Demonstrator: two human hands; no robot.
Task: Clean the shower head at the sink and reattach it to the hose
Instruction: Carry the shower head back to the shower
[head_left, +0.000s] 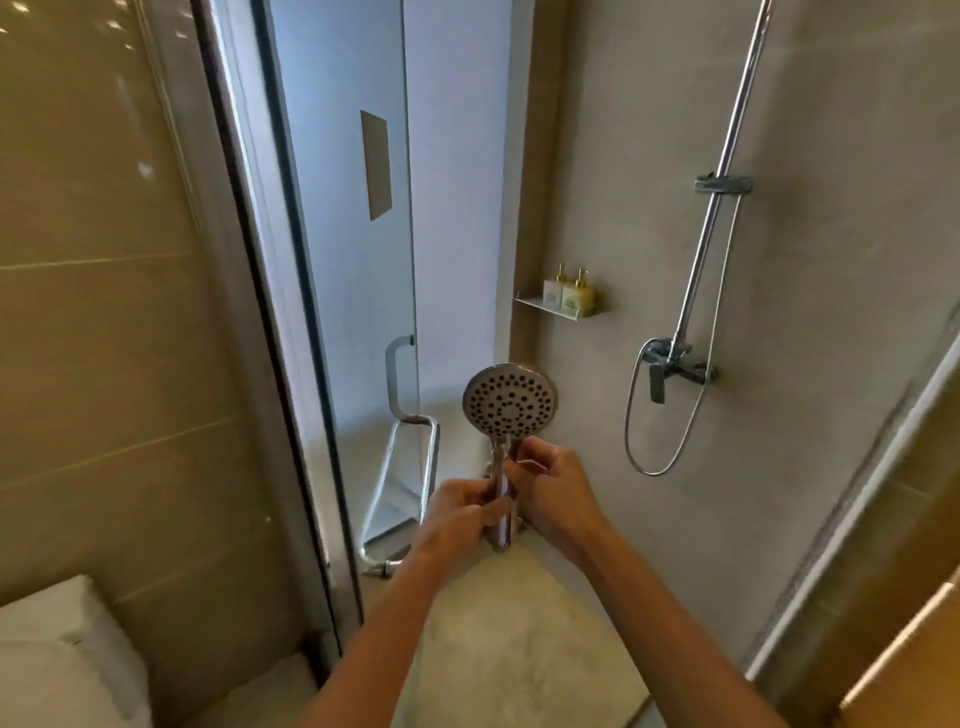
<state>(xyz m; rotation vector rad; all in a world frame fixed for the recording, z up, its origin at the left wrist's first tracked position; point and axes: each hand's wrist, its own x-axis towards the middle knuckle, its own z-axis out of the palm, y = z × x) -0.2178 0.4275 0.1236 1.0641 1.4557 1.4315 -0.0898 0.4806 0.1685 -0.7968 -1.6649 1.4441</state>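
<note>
I see the chrome shower head (509, 399), round face dotted with dark nozzles, upright; left hand (460, 512) and right hand (553, 491) both grip its handle.

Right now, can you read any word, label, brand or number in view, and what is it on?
None can be read.
The two bottles on the wall shelf: pale labels with greenish print, too small and blurred to read.
The shower head: no visible marking.

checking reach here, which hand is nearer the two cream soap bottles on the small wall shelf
Right. The right hand pinches the chrome shower head by its handle, below and slightly left of the two cream soap bottles; the left hand grips the handle lower and further left.
</note>
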